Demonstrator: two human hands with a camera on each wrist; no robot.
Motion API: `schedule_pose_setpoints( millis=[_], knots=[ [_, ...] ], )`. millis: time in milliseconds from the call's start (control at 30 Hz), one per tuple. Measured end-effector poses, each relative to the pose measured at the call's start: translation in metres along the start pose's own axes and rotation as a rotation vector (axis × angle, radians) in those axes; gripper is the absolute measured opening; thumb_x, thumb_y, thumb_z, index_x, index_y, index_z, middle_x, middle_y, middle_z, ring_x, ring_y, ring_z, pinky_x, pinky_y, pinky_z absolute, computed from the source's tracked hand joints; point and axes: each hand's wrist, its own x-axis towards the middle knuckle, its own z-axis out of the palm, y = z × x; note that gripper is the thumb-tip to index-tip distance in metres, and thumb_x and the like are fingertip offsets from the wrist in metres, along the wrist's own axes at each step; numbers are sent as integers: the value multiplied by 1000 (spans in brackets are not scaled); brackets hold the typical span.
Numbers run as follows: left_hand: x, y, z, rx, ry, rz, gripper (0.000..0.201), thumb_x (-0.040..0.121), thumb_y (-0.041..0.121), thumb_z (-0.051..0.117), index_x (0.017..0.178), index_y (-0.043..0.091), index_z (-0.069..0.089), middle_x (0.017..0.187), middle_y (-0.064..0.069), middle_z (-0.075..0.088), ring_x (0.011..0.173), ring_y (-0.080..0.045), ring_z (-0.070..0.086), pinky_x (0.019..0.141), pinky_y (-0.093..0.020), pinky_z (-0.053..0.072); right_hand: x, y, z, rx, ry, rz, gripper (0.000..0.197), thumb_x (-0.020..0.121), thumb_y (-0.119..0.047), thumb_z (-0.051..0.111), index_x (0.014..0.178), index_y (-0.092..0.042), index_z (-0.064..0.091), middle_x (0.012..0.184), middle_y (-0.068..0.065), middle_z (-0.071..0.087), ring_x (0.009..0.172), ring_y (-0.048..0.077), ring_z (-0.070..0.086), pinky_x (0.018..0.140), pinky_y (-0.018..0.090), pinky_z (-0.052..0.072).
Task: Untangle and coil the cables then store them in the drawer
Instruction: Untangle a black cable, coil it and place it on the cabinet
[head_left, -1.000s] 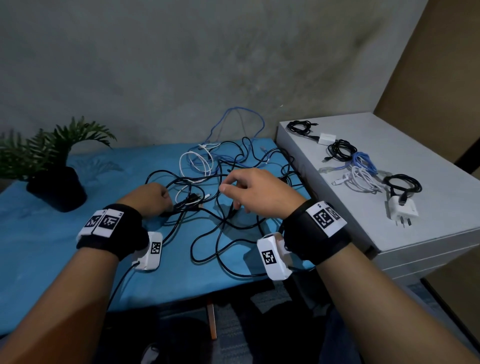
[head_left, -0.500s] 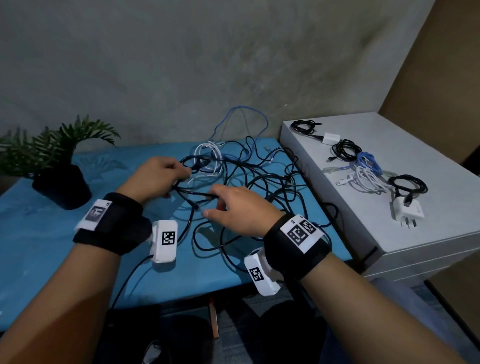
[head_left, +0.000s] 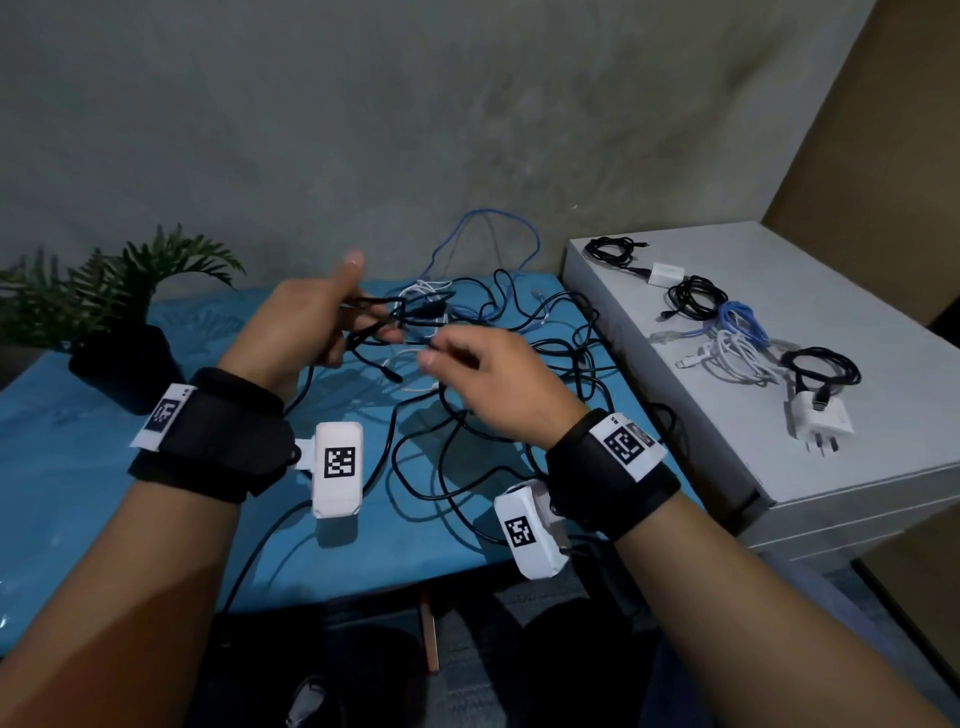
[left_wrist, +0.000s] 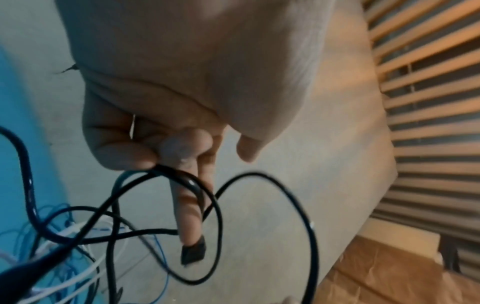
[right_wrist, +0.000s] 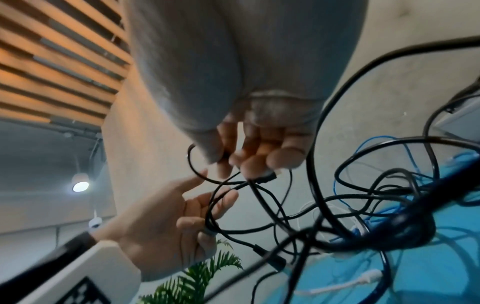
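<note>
Your left hand (head_left: 306, 325) was lifted above the blue table (head_left: 78, 467), fingers curled round loops of a black cable (left_wrist: 197, 191) with the thumb sticking up. Your right hand (head_left: 488, 374) was pinching the same black cable near its plug end (right_wrist: 267, 177), just beside the left fingers. Both hands were grasping — neither was free.

The rest of the tangle (head_left: 498, 332) — black, white and blue leads knotted together — lay on the table under and behind your hands, partly lifted with the strand you held. About 5 coiled cables (head_left: 737, 332) sat on top of the white drawer unit (head_left: 883, 467) to your right; the drawers looked closed.

Risks from here:
- If you pulled the black strand hard, the crossings in the heap would likely cinch tighter, since the lead ran through several loops.
- A raised strand could drag the whole heap toward the table's near edge and drop leads off it.
- The blue cable (head_left: 483, 228) looping up against the wall could snag and whip.
- The potted plant (head_left: 119, 322) stood well apart on the left, so it was probably safe.
</note>
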Motion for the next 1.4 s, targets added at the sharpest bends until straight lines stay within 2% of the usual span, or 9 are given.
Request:
schedule_pose_setpoints(
  millis=[133, 267, 333, 533, 700, 800, 933, 1167, 1400],
  knots=[
    [0, 2, -11, -176, -29, -1, 47, 100, 58, 47, 93, 16, 67, 92, -10, 75, 42, -13, 38, 54, -28, 42, 3, 0, -16, 144, 321, 80, 34, 106, -33, 49, 86, -8, 61, 63, 13, 48, 57, 26, 48, 55, 35, 41],
    [2, -1, -17, 74, 62, 212, 9, 97, 21, 66, 89, 19, 69, 77, 2, 65, 57, -2, 53, 63, -16, 46, 8, 11, -31, 277, 516, 212, 34, 108, -31, 45, 89, -7, 59, 59, 2, 54, 49, 15, 57, 53, 27, 49],
    [6, -4, -20, 132, 117, 283, 16, 95, 11, 67, 86, 24, 68, 80, 4, 66, 65, 4, 58, 69, -11, 46, 9, 17, -36, 395, 544, 278, 32, 109, -31, 42, 87, -12, 56, 49, -3, 52, 55, 21, 66, 56, 31, 54],
    [0, 0, -19, 6, 184, 440, 26, 96, 0, 62, 97, 25, 68, 89, 6, 69, 82, 2, 67, 85, -15, 51, 7, 23, -34, 451, 384, 404, 20, 106, -26, 48, 124, -17, 52, 80, 2, 70, 86, 23, 74, 85, 40, 56],
    [-8, 17, -17, -125, 135, 547, 27, 97, -7, 53, 118, 6, 64, 115, -9, 70, 108, -17, 71, 102, -31, 52, 5, 2, -27, 352, 364, 229, 34, 104, -19, 51, 138, -21, 47, 79, 0, 62, 63, 11, 65, 69, 29, 51],
    [-20, 27, -12, -120, -22, 604, 29, 102, -6, 48, 129, 2, 56, 132, -13, 64, 118, -22, 67, 102, -33, 52, 2, -15, -20, 325, 310, 77, 31, 105, -22, 53, 135, -20, 52, 81, 5, 63, 60, 11, 61, 63, 25, 49],
    [-33, 34, -2, -171, -322, 613, 28, 101, -5, 45, 125, 4, 55, 131, -15, 66, 120, -29, 66, 102, -36, 52, 4, -23, -11, 259, 236, 9, 61, 102, -26, 59, 155, -34, 31, 88, -2, 67, 65, 21, 67, 67, 35, 58],
    [-37, 33, 4, -237, -399, 547, 26, 98, 0, 46, 119, 7, 59, 127, -17, 69, 108, -30, 71, 101, -41, 54, 5, -14, -17, 186, 248, 38, 11, 101, -26, 59, 108, -18, 64, 68, 4, 68, 59, 25, 64, 65, 48, 56],
    [-30, 28, 9, 132, -199, 555, 20, 102, 17, 60, 121, 16, 65, 121, -5, 70, 103, -19, 72, 90, -39, 59, 7, -10, -23, 31, 333, 82, 20, 100, -35, 59, 84, -25, 59, 53, 0, 57, 48, 17, 53, 58, 45, 52]
  ],
)
